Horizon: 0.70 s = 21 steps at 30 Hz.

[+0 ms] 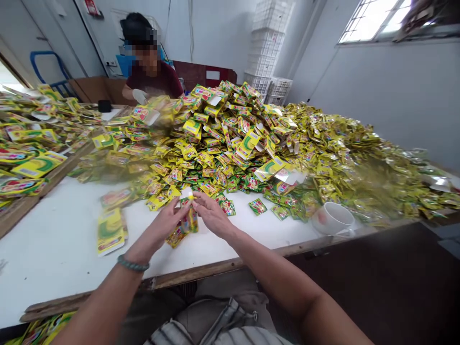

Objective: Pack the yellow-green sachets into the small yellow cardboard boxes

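Observation:
Between my two hands, near the table's front edge, stands a small yellow carton (189, 221) with a white flap raised at its top. My left hand (168, 218) closes on its left side, thumb and fingers near the upper end. From the right, the fingertips of my right hand (212, 216) pinch the carton near its top opening. Shiny sachets (176, 238) lie just below and left of the carton; whether any are inside it is hidden. Several flat yellow cartons (110, 232) rest to the left of my left hand.
A large heap of cartons and sachets (223, 139) covers the table's back. A white mug (332, 219) stands at right. Wooden strips (36, 203) edge a carton-filled section at left. Opposite, a person (153, 79) wears a pale glove. White crates (268, 52) are stacked behind.

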Available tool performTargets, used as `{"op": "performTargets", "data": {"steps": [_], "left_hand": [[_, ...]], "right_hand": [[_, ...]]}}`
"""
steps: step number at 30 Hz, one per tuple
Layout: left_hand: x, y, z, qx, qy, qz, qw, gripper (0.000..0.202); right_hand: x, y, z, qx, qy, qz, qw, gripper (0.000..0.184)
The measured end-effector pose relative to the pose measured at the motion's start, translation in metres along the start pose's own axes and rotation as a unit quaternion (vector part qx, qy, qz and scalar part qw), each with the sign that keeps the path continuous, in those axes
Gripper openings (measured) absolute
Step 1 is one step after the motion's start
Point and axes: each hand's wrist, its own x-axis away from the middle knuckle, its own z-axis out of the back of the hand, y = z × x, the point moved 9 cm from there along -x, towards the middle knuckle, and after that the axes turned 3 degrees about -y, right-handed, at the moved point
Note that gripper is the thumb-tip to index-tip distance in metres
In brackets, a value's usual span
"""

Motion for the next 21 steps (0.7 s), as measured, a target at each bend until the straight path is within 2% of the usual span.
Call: {"op": "performTargets", "data": {"steps": [2,4,6,7,9,11,13,14,17,21], "left_hand": [[-0.018,0.000,-0.016,0.099,-0.006,-0.006,0.995,0.067],[-0.028,-0.001,-0.016,0.155,0.007,-0.016,0.988,0.063],[-0.032,-0.002,-0.011,0.172,0.015,-0.028,0.985,0.061],[-0.033,-0.003,-0.009,0.173,0.015,-0.032,0.984,0.062],[-0.035,-0.008,-0.006,0.167,0.013,-0.031,0.985,0.063],[-0.037,-0.015,-0.007,0.148,0.013,-0.022,0.989,0.065],[-0.038,-0.020,-0.008,0.114,0.008,-0.025,0.993,0.066],[-0.039,-0.021,-0.008,0.092,0.002,-0.032,0.995,0.063],[-0.040,-0.019,-0.008,0.027,-0.013,-0.062,0.998,0.047],[-0.038,-0.014,-0.006,-0.009,-0.021,-0.091,0.996,0.037]], "right_hand": [[-0.009,-0.003,0.004,-0.033,-0.045,0.022,0.998,0.024],[-0.014,0.004,0.025,-0.015,-0.049,0.019,0.999,0.024],[-0.013,0.020,0.069,0.138,0.047,-0.024,0.989,0.019],[-0.009,0.026,0.088,0.226,0.084,-0.039,0.970,0.020],[-0.001,0.044,0.107,0.344,0.083,-0.077,0.932,0.036],[0.007,0.064,0.107,0.378,0.035,-0.108,0.919,0.040],[0.012,0.074,0.097,0.354,-0.006,-0.119,0.928,0.026],[0.011,0.073,0.092,0.328,-0.016,-0.114,0.938,0.026],[-0.004,0.050,0.083,0.218,0.003,-0.061,0.974,0.039],[-0.037,0.014,0.075,0.048,0.041,0.020,0.998,0.031]]}}
